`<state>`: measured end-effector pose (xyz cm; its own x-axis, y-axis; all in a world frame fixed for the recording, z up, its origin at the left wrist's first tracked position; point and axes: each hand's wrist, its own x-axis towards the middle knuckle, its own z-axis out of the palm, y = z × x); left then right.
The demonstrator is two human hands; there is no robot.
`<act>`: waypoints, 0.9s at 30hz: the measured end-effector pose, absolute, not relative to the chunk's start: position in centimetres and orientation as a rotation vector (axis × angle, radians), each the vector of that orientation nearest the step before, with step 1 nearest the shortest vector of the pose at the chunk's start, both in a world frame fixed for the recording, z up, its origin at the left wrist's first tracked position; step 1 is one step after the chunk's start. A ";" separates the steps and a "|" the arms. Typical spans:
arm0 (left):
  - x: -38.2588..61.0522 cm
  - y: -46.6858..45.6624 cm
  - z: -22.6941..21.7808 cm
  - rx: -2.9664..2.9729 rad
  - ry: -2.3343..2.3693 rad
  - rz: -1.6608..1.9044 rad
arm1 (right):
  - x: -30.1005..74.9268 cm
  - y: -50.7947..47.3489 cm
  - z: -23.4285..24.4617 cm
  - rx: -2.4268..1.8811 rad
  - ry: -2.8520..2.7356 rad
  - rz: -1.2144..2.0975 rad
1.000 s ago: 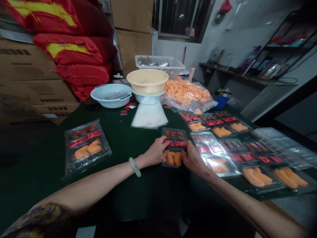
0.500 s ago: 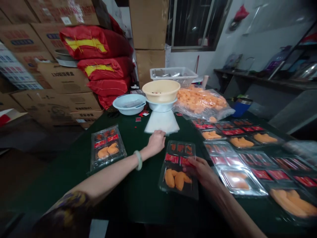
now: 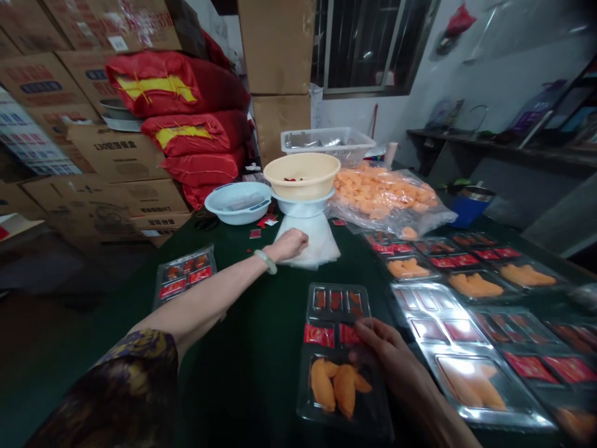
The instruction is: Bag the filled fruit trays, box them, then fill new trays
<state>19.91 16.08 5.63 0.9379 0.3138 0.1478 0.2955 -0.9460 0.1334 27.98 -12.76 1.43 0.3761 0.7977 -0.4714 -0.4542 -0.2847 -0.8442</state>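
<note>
Gripping a packed tray (image 3: 336,353) by its right side in the right hand (image 3: 390,350), close to the body and low over a dark green desk (image 3: 261,348); not revealing whether lifted or lying flat. Resting the curled left hand (image 3: 286,244), above a pale bracelet (image 3: 266,262), on a fanned stack of clear plastic sheets (image 3: 321,247) farther forward; not showing, at this angle, any sure pinch on the top sheet.

Pointing the tray's long axis roughly straight away from the body, with orange pieces (image 3: 345,392) at the near end and red sachets (image 3: 319,335) toward the far end. Placing the stack ahead of that far end and slightly left, near but apart, and so leaving the left hand as the nearer one to the sheets, the right as the nearer one to the tray.

Crossing the left forearm (image 3: 212,311) in front of another tray (image 3: 186,270), partly hiding it. Flanking the right hand with rows of similar trays (image 3: 467,350), and backing the sheets with a cream basin (image 3: 301,186).
</note>
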 end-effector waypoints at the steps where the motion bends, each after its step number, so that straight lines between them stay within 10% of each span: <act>1: 20.0 16.5 6.2 2.965 0.480 0.290 | 28.0 -12.8 1.4 -1.387 -0.337 1.269; 27: 17.1 8.6 6.3 2.966 0.238 0.089 | 28.9 -14.8 2.2 -1.271 -0.556 1.476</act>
<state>17.08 8.63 6.34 0.9855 0.1632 0.0463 0.1533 -0.9738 0.1679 28.86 -14.81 2.18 0.1272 0.9022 -0.4121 -0.4068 -0.3314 -0.8513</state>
